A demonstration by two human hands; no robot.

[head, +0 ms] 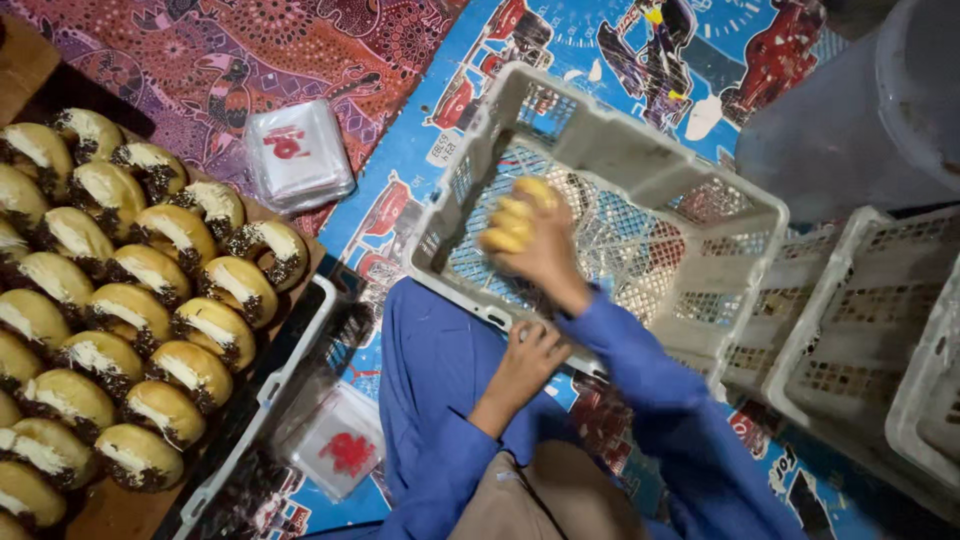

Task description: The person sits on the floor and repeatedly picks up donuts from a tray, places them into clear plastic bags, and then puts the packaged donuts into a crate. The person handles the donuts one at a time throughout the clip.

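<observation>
My right hand (540, 255) reaches into a white plastic lattice crate (640, 160) and holds a yellow bun (512, 218) just above the crate's floor; the hand is blurred. My left hand (525, 355) lies at the crate's near rim with its fingers curled on the edge. Both arms wear blue sleeves. Apart from the hand and the bun, the crate's inside shows only its mesh floor.
On the left, a wooden board (120, 510) carries rows of split buns (150, 270) with cream and chocolate sprinkles. Two stacks of clear wrappers with red print (300, 150) (345, 450) lie beside it. More white crates (860, 340) stand on the right, and a large translucent tub (850, 110) is behind them.
</observation>
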